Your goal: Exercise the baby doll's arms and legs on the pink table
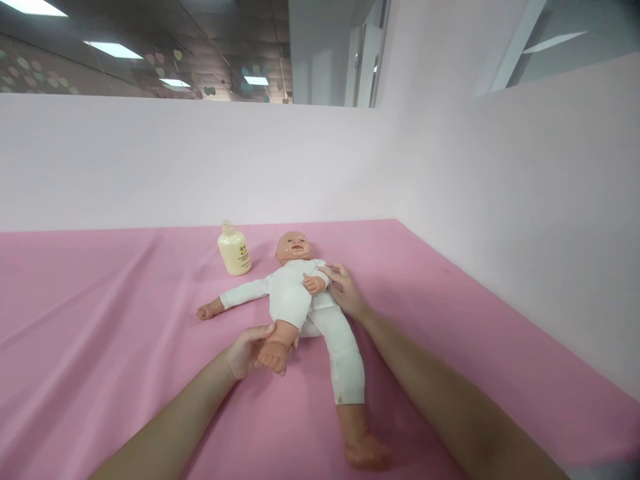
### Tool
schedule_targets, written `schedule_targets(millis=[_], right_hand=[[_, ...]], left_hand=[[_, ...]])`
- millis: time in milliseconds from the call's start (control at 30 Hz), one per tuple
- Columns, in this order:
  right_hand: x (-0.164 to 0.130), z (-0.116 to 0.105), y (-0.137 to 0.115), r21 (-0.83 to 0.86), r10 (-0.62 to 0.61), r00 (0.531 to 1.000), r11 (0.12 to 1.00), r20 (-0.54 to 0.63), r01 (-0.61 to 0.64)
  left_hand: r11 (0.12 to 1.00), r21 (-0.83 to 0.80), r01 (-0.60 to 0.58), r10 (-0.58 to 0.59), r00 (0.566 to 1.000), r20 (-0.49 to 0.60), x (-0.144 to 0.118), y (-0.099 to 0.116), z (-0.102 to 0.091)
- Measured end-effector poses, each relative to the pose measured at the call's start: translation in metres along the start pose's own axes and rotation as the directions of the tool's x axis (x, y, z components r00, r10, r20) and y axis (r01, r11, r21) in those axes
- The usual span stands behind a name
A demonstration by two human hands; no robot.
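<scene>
A baby doll (pixel 290 293) with a white cloth body lies on its back, head away from me. My left hand (pixel 253 352) is wrapped round the ankle of the doll's leg on the left, which is raised and bent toward its belly; some of the fingers are hidden behind the foot. At the doll's side on the right, my right hand (pixel 346 291) rests against its upper arm, fingers bent over the sleeve. The doll's other leg stretches toward me on the cloth. Its arm on the left lies out sideways.
A pale yellow pump bottle (pixel 234 251) stands left of the doll's head. Pink cloth (pixel 125 333) with folds covers the surface. A white wall (pixel 200 160) closes off the back, and another wall (pixel 550 220) runs along the right. Windows are above them.
</scene>
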State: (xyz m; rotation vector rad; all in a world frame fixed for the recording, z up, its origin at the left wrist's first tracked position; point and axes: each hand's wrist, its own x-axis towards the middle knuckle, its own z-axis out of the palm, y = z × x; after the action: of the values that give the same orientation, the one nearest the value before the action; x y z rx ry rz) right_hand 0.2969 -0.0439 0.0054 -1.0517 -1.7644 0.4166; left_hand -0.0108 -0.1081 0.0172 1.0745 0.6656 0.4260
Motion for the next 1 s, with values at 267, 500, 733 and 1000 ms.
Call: schedule_targets(millis=[267, 500, 733, 1000], right_hand=[[0.0002, 0.0015, 0.0015, -0.002, -0.018, 1.0, 1.0, -0.012, 0.018], [-0.0001, 0.0011, 0.001, -0.002, -0.012, 1.0, 1.0, -0.015, 0.012], [0.0002, 0.0007, 0.0004, 0.01, -0.006, 1.0, 1.0, -0.006, 0.006], [0.0001, 0.0022, 0.0005, -0.004, -0.007, 1.0, 1.0, -0.02, 0.006]], left_hand=[[0.993, -0.115, -0.005, 0.01, 0.999, 0.046, 0.0031, -0.0028, -0.006], [0.995, -0.103, 0.009, -0.006, 1.0, 0.026, 0.003, -0.0043, -0.006], [0.995, -0.102, 0.009, -0.008, 1.0, 0.011, 0.0016, -0.002, -0.0027], [0.995, -0.1, -0.002, 0.003, 1.0, 0.015, 0.0003, -0.0004, -0.0017]])
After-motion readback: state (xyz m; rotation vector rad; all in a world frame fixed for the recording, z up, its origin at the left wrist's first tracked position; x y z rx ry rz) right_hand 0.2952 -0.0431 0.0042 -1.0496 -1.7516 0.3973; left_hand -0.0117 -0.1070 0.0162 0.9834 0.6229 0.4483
